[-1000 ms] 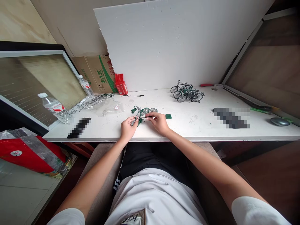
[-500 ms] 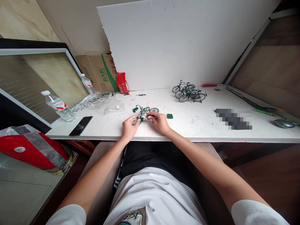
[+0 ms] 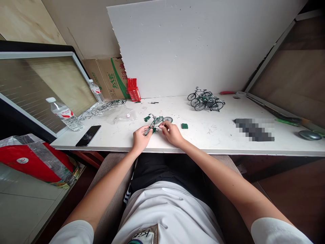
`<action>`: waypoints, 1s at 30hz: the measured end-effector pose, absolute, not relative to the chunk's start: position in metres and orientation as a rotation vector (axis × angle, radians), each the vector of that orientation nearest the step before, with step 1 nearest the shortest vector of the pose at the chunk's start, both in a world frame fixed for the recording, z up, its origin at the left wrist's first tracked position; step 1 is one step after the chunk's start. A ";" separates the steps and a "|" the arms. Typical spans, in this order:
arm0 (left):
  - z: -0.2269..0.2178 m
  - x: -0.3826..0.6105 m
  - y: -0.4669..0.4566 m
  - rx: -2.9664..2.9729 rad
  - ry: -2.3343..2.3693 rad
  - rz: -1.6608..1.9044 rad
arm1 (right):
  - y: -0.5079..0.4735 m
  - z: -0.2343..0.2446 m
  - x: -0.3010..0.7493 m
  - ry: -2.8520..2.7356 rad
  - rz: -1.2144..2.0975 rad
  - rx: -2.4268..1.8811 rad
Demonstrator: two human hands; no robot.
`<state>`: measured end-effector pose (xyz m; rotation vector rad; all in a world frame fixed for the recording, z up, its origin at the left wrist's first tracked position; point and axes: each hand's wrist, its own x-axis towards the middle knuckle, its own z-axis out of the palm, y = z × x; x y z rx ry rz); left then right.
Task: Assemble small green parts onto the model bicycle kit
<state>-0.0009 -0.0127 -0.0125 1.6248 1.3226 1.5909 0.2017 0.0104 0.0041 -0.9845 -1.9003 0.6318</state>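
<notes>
My left hand (image 3: 141, 137) is closed on a green and dark toy bicycle part, whose spoked wheel shows between thumb and fingers. My right hand (image 3: 173, 133) is pinched just to its right. Whatever its fingertips hold is too small and hidden to name. Just beyond both hands lies a small green model bicycle (image 3: 158, 120) with grey spoked wheels, and a green part (image 3: 147, 118) sits at its left. To the right of my right hand is a small green block-like piece (image 3: 184, 126).
Several finished-looking model bicycles (image 3: 206, 100) stand at the back right. A phone (image 3: 88, 136), water bottles (image 3: 66, 116) and a plastic bag (image 3: 122, 115) with dark frame parts lie left. A red box (image 3: 133, 89) is behind. A computer mouse (image 3: 309, 135) sits far right.
My right fingers have shifted slightly, and the dark slim piece that showed at their tips is now less visible. My left hand keeps its hold. The view has moved a little.
</notes>
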 end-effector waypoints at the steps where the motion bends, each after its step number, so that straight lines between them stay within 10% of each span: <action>1: -0.013 -0.001 -0.013 1.622 1.326 1.591 | 0.011 0.004 0.202 -1.903 0.619 -0.991; 30: -0.016 -0.003 -0.011 1.612 1.313 1.572 | 0.008 0.006 0.201 -1.941 0.580 -0.975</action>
